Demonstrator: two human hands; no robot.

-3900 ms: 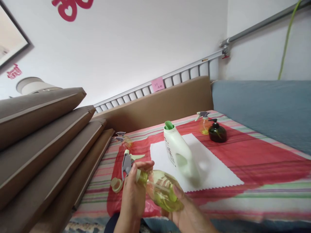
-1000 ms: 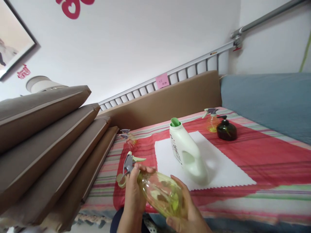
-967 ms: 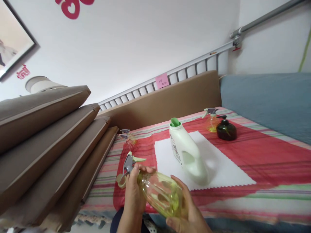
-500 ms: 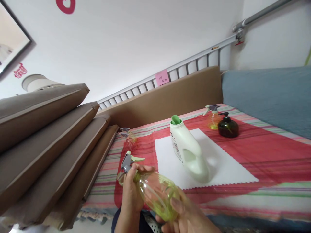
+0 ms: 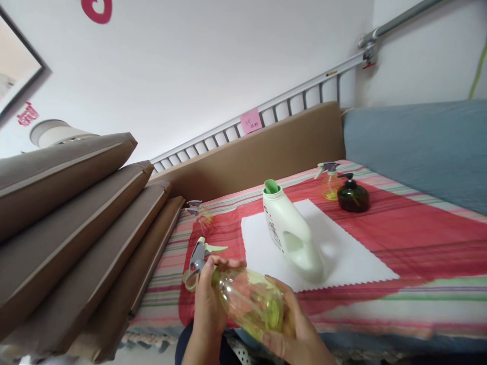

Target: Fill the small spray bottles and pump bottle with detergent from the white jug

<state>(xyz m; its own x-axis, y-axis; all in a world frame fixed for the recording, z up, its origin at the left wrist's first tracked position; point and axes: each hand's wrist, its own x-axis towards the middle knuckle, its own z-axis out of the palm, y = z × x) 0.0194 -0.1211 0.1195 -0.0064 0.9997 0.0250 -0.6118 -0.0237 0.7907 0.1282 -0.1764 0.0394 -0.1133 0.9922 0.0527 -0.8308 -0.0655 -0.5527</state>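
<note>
Low in the view, tilted on its side, is a clear yellow-green spray bottle (image 5: 249,303), held in both hands. My left hand (image 5: 207,304) is wrapped round its neck, just below the grey and green trigger head (image 5: 201,252). My right hand (image 5: 294,329) cups the rounded base from beneath, fingers curled around it. A pale green bottle cap (image 5: 187,280) lies on the red cloth (image 5: 399,238) just left of my left hand.
A white detergent jug (image 5: 291,233) with a green spout stands on a white sheet (image 5: 342,258). Farther back stand an orange spray bottle (image 5: 329,182), a dark pump bottle (image 5: 353,195) and another small sprayer (image 5: 198,210). Stacked brown cushions (image 5: 76,228) crowd the left.
The spray bottle has stayed in both hands, shifting slightly. My right hand has slid round the bottle's base. The view has drifted a little.
</note>
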